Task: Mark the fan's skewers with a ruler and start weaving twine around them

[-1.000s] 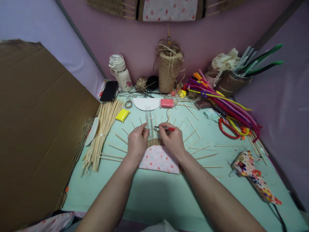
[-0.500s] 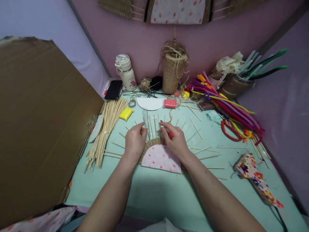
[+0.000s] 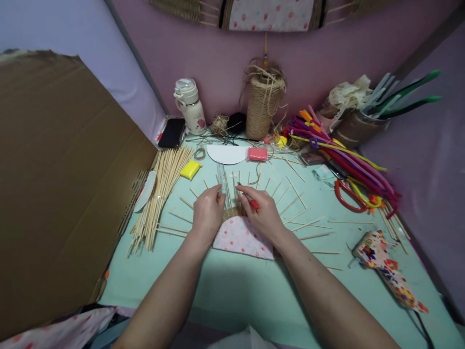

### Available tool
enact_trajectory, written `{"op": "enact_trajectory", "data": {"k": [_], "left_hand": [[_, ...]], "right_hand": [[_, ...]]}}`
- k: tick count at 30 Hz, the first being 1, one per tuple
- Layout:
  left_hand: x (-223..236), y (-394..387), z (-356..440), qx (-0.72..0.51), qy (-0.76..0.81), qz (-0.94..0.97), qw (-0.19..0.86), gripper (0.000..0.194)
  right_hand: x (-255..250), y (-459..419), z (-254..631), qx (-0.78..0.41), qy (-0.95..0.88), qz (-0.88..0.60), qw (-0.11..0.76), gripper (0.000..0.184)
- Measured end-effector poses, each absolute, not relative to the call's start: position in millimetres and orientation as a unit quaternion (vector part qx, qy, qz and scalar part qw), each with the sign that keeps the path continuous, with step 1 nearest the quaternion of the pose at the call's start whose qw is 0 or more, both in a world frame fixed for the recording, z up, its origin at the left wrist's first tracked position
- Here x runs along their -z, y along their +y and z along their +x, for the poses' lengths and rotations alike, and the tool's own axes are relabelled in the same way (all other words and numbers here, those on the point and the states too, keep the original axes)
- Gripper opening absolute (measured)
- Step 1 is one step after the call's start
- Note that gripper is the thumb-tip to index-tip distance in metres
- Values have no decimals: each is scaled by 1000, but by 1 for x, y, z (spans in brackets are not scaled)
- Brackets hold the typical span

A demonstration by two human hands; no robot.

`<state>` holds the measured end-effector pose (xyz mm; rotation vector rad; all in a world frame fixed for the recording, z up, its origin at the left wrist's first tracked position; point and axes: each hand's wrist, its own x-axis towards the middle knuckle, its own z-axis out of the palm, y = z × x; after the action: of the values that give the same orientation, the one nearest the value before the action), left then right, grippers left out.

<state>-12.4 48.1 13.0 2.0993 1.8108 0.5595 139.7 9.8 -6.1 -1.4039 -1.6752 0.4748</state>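
Centre: one left hand point(image 3: 207, 207), one right hand point(image 3: 262, 208), one ruler point(image 3: 222, 177), one red pen point(image 3: 254, 204). Dotted panels point(image 3: 241, 238): two, centre and top edge. Upper left: one bottle point(image 3: 193, 114), one phone point(image 3: 172, 133). Upper middle: one twine-wrapped roll point(image 3: 264, 109), one pink packet point(image 3: 257, 154). Lower right: one glue gun point(image 3: 385, 264). Upper right: two green handles point(image 3: 412, 87). Sticks point(image 3: 158, 194): too many to count.

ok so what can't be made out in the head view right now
In the head view:
Ruler: its markings, too small to read.
Pen: much of it, hidden by the right hand.
Fabric: part of its right side, behind the same hand.
Wall hanging: its upper part, cut off by the top edge.
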Motion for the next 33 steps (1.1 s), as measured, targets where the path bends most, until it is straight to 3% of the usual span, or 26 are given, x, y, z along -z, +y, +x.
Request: {"op": "enact_trajectory", "data": {"k": [22,29,33], "left_hand": [[-8,47,-12,-207,617,743,154,32],[-7,48,-11,-202,619,742,161,31],[-6,48,-11,-206,614,744,163,31]], "right_hand": [[3,11,140,-203,-667,-568,437,25],[-51,7,143,-280,-574,-581,505,21],[-42,24,137,-322,-548,-600,485,20]]}}
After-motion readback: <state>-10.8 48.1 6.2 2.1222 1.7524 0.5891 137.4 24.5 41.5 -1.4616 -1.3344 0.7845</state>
